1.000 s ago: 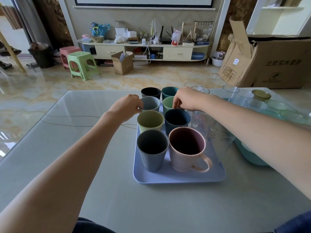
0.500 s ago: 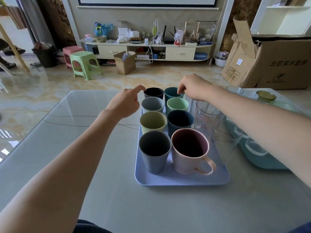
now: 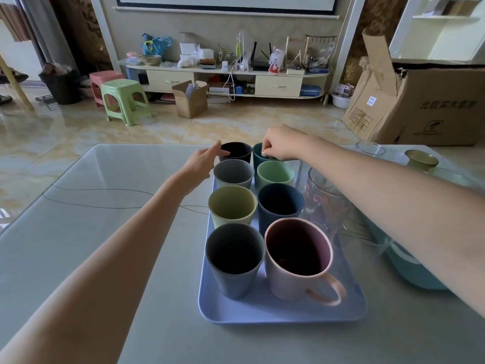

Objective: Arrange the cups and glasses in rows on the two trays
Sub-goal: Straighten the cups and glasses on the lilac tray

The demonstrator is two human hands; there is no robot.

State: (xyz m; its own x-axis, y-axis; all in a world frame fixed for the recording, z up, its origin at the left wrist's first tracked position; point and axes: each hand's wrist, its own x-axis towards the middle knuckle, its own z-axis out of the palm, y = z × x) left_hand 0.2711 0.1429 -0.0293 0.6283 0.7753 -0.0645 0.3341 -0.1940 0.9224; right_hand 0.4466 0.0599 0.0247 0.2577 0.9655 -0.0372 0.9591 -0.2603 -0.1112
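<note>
A glossy marbled floor (image 3: 236, 122) is reflecting daylight. A cluttered low cabinet (image 3: 225, 80) is standing against the beige wall (image 3: 223, 27), with a green stool (image 3: 124, 101) and pink stool (image 3: 101, 81) sitting left, and a large cardboard box (image 3: 425, 106) resting right.

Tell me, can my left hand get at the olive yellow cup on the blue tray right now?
Probably yes. The left hand is up at the black cup on the far row, and the olive yellow cup stands on the same left column of the blue tray, its outer side open to the table.
</note>
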